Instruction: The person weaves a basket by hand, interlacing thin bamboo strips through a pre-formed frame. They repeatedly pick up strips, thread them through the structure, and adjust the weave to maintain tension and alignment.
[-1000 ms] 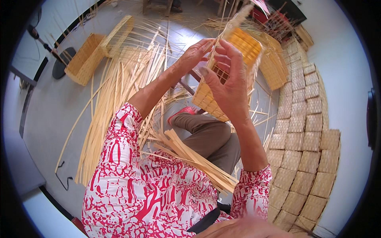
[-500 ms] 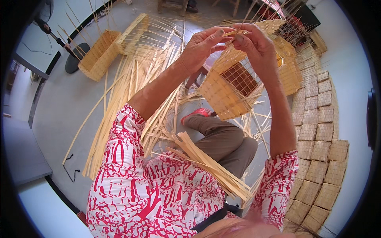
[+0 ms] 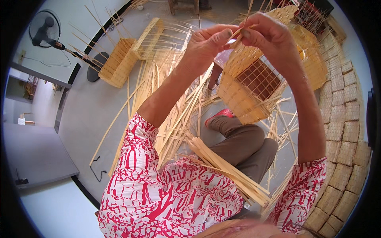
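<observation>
A woven bamboo basket [image 3: 238, 95] with an open lattice panel [image 3: 260, 77] is tilted in front of my knees. At its upper edge my left hand [image 3: 208, 43] pinches a thin bamboo strip [image 3: 237, 33] between thumb and fingers. My right hand [image 3: 274, 39] is closed on the same strip, thumb and bent fingers almost meeting the left fingertips. Part of the basket's rim is hidden behind the hands. Across my lap lies a bundle of flat bamboo strips [image 3: 228, 170].
Long loose strips [image 3: 174, 115] cover the floor ahead and to the left. Two unfinished baskets [image 3: 119, 65] with upright strips stand at the far left, near a fan [image 3: 47, 29]. Another woven basket [image 3: 313, 59] stands behind the right hand. Stacked woven blocks [image 3: 337, 119] line the right wall.
The whole view has swung left, so the scene sits farther right and more of the fan shows. Both hands stay together at the basket's edge, the strip still pinched.
</observation>
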A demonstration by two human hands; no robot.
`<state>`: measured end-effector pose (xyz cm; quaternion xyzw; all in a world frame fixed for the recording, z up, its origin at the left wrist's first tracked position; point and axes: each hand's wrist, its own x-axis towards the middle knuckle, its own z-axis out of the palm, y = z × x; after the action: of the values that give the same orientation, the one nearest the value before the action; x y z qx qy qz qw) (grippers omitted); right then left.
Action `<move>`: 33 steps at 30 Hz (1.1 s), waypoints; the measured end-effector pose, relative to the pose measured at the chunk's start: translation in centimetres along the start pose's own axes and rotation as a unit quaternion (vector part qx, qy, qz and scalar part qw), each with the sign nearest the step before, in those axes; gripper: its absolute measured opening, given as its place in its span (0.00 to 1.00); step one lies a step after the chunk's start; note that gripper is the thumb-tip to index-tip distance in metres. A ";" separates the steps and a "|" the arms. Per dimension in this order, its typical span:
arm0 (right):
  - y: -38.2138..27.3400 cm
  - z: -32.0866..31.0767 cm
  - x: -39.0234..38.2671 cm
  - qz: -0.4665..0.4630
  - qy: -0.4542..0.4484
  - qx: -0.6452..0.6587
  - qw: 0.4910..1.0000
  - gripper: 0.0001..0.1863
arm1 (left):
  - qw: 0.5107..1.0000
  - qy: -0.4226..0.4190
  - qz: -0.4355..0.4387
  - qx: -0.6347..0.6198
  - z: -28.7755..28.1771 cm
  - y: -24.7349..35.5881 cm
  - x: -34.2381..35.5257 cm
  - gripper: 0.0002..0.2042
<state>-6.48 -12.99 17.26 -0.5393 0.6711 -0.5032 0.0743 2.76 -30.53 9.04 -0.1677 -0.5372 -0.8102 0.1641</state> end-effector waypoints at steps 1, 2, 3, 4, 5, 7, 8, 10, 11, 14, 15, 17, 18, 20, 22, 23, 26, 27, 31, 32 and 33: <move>0.0 0.0 -0.2 -0.010 -0.006 -0.003 1.000 0.09 | 1.000 0.000 -0.007 0.007 0.0 0.2 -0.1 0.25; -0.2 -0.1 -0.4 -0.002 -0.001 -0.007 1.000 0.09 | 1.000 0.000 -0.015 0.014 0.0 0.5 -0.1 0.26; -0.7 -0.2 -0.5 0.004 -0.002 -0.015 1.000 0.09 | 1.000 0.003 -0.017 0.019 0.2 0.8 -0.1 0.27; -0.9 -0.2 -0.7 0.010 -0.002 -0.023 1.000 0.10 | 1.000 0.000 -0.012 0.011 0.3 0.8 -0.1 0.27; -0.6 -0.1 -0.7 -0.009 0.002 0.004 1.000 0.10 | 1.000 -0.005 -0.007 0.003 0.5 0.8 -0.1 0.27; -1.8 0.4 -0.4 0.035 0.015 0.078 0.996 0.06 | 1.000 -0.024 0.002 -0.008 0.3 0.9 0.0 0.28; -2.3 0.5 -0.3 0.057 0.022 0.114 0.992 0.05 | 1.000 -0.023 -0.001 -0.009 0.3 1.0 -0.1 0.28; -2.1 0.4 -0.3 0.056 0.006 0.109 0.992 0.06 | 1.000 -0.019 -0.005 -0.009 0.3 1.2 -0.2 0.28; -2.1 0.3 -0.3 0.054 -0.002 0.106 0.993 0.06 | 1.000 -0.014 -0.004 0.002 0.4 1.3 -0.3 0.26; -5.2 0.7 0.0 0.137 -0.018 0.112 0.984 0.03 | 0.998 0.010 0.016 0.064 0.7 2.5 -0.7 0.22; -4.8 0.3 0.1 0.107 -0.020 0.035 0.993 0.05 | 0.994 0.013 0.033 0.102 1.2 3.3 -0.6 0.20; -2.5 0.0 -0.2 0.048 -0.029 -0.114 0.992 0.10 | 0.989 0.050 0.037 0.134 2.6 4.6 -1.0 0.15; -2.2 0.3 -0.2 0.042 -0.021 -0.084 0.995 0.10 | 0.981 0.064 0.041 0.178 3.0 4.9 -1.1 0.14; -1.9 0.8 -0.1 0.031 -0.003 -0.023 0.999 0.10 | 0.959 0.093 0.048 0.263 3.7 5.1 -1.3 0.14; -2.0 1.1 -0.1 0.047 0.015 -0.028 0.998 0.09 | 0.950 0.115 0.055 0.283 4.1 5.2 -1.3 0.14; -2.1 1.2 0.0 0.056 0.026 -0.032 0.998 0.09 | 0.949 0.120 0.061 0.283 4.0 5.1 -1.2 0.14; -2.5 1.7 0.1 0.063 0.047 -0.046 0.996 0.11 | 0.948 0.137 0.075 0.277 3.9 4.9 -1.2 0.14; -2.6 1.9 -0.1 0.040 0.049 -0.044 0.997 0.14 | 0.950 0.139 0.082 0.269 3.9 4.8 -1.0 0.14; -2.2 2.5 -1.2 -0.026 0.060 -0.085 0.994 0.24 | 0.955 0.141 0.065 0.252 3.7 4.8 -0.6 0.12; -2.1 2.6 -1.4 -0.036 0.063 -0.107 0.992 0.28 | 0.951 0.137 0.058 0.272 3.5 4.9 -0.5 0.11; -2.2 2.9 -1.7 -0.033 0.074 -0.112 0.990 0.30 | 0.945 0.133 0.050 0.294 3.4 5.1 -0.4 0.11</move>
<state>-2.47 -13.15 16.73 -0.5272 0.7088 -0.4657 -0.0533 5.70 -29.25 14.27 -0.0294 -0.7154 -0.6221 0.3169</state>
